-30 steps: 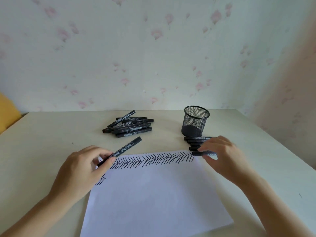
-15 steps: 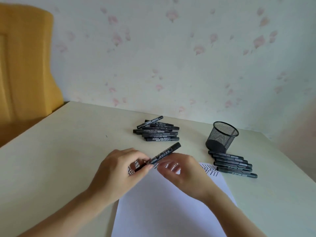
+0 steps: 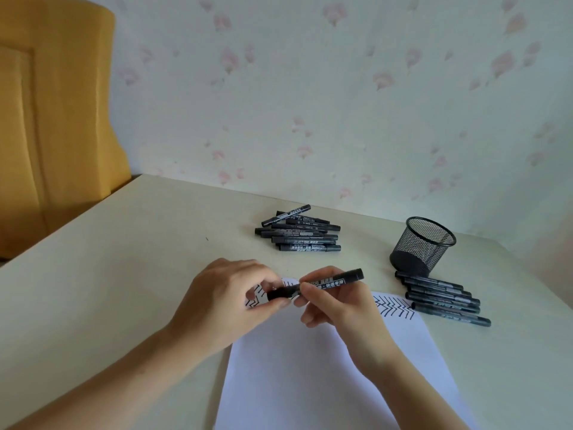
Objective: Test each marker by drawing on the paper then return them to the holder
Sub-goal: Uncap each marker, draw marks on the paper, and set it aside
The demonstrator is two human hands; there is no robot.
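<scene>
While both forearms reach in from the bottom of the frame, I see the table (image 3: 124, 274) carrying the paper (image 3: 310, 367) at lower centre. My left hand (image 3: 226, 302) curls thumb and fingers round the cap end of a black marker (image 3: 316, 285); my right hand (image 3: 338, 308) pinches its barrel, tail angled up to the right. Further up sit a loose pile of markers (image 3: 299, 232), a mesh holder (image 3: 421, 245) at right, and a row of markers (image 3: 443, 297) just below it.
</scene>
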